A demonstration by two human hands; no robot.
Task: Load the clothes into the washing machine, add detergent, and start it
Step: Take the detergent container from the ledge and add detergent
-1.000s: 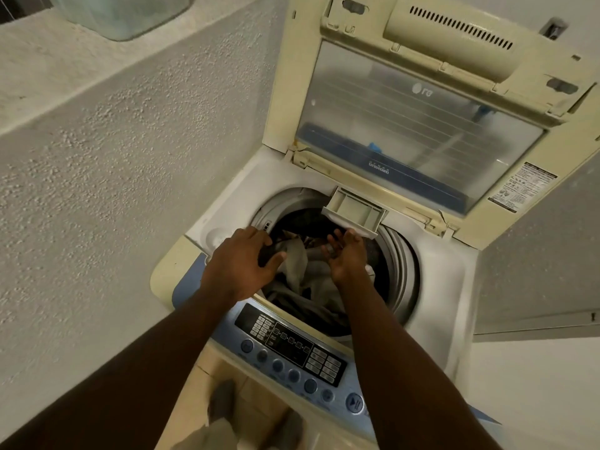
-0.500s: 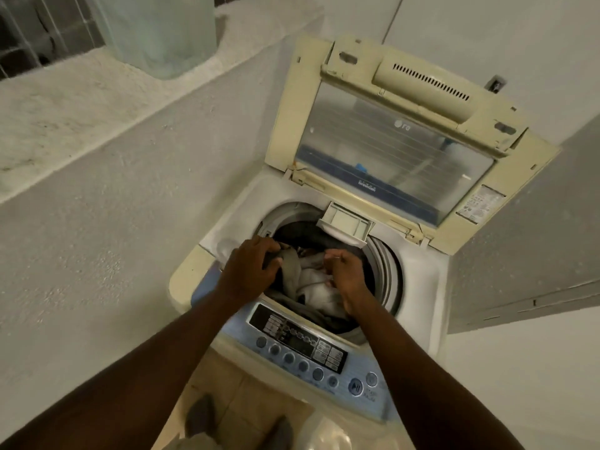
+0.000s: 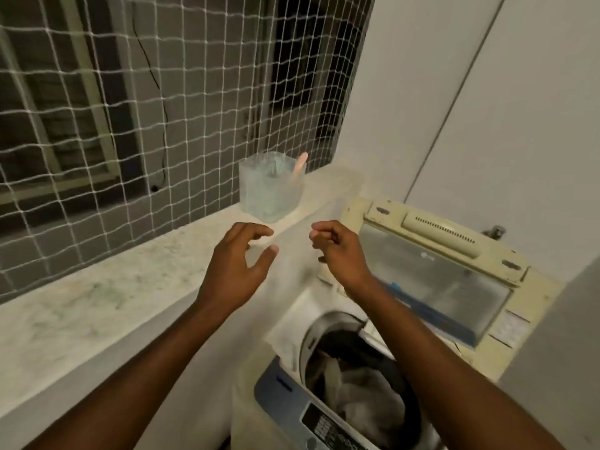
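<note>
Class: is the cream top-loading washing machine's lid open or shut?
Open. The cream lid with its clear window stands raised behind the drum opening, where pale clothes show.

The scene is being lit dimly and evenly by warm indoor light; the window [image 3: 81, 102] behind the net [image 3: 194, 92] is showing dark. The whole frame is being softened by motion blur, strongest on the ledge [image 3: 97, 303] and tub [image 3: 271, 186]. Straight lines are being bowed at the edges by the wide lens. Pale glare is being thrown off the lid [image 3: 438, 280].
</note>
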